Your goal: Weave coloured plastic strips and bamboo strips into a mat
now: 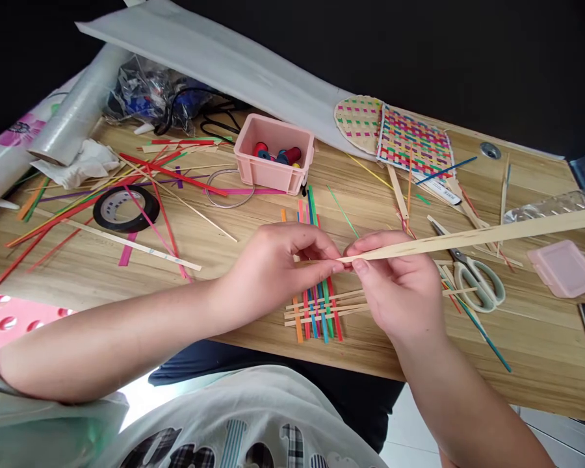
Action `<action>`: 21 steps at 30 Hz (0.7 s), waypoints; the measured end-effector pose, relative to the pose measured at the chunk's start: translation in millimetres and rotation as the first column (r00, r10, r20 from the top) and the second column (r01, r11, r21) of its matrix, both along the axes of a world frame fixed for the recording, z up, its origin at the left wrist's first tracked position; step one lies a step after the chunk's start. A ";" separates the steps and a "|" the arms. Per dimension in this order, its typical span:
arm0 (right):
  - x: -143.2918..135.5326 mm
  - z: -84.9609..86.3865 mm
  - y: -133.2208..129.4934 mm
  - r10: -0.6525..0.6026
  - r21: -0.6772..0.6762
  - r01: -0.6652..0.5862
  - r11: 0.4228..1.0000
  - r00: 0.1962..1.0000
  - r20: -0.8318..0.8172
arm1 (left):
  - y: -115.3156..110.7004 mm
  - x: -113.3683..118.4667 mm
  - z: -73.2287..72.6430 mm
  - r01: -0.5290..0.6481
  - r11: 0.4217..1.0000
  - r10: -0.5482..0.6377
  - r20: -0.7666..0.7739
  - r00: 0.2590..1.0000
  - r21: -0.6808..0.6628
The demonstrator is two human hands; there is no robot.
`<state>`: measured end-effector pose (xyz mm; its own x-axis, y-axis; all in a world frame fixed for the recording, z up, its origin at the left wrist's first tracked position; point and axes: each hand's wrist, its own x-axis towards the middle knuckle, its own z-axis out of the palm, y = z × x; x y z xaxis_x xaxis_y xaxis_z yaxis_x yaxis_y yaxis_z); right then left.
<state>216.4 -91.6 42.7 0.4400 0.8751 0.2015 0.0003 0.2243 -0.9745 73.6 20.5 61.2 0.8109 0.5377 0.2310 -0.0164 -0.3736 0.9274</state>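
A long pale bamboo strip [468,237] stretches from between my hands out past the right edge of the view. My left hand [292,260] pinches its narrow end between thumb and fingers. Right beside it, my right hand [394,279] grips the same strip, thumb on the near side. Beneath them on the table lies a partly woven mat [316,311], with orange, red, blue, purple and green strips running upright and pale strips crossing near the lower end. My hands hide part of the mat's middle.
Scissors [478,283] lie to the right, near a pink lid [564,268]. A pink box [273,156] with thread spools stands behind my hands. Black tape [127,208] and loose coloured strips [160,221] cover the left. Two woven pieces [414,143] rest at the back.
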 end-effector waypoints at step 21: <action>2.0 2.5 0.1 -0.109 0.076 0.112 0.991 0.993 -0.043 | 2.9 0.8 1.4 -0.012 0.994 0.005 -0.064 0.998 -0.111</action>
